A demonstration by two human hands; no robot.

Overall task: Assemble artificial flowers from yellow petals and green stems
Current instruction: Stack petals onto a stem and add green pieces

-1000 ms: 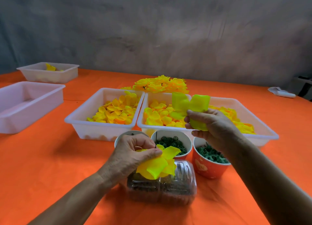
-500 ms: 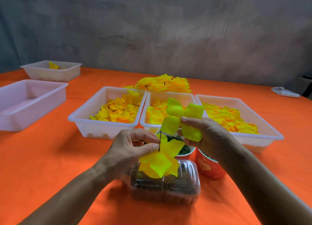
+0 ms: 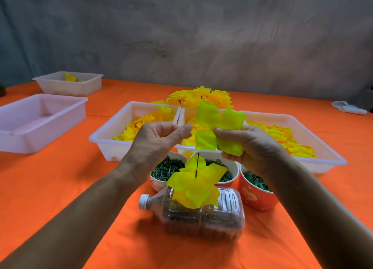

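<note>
Above the bottle (image 3: 201, 216), our right hand (image 3: 250, 145) pinches a petal layer (image 3: 219, 127); left hand (image 3: 157, 141) loosely curled, empty. Next we thread it onto the stem (image 3: 197, 165).

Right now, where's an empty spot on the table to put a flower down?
Bare orange cloth lies between the empty white bin and the plastic bottle. More lies right of the red cup. The middle is crowded with petal trays and cups.
</note>
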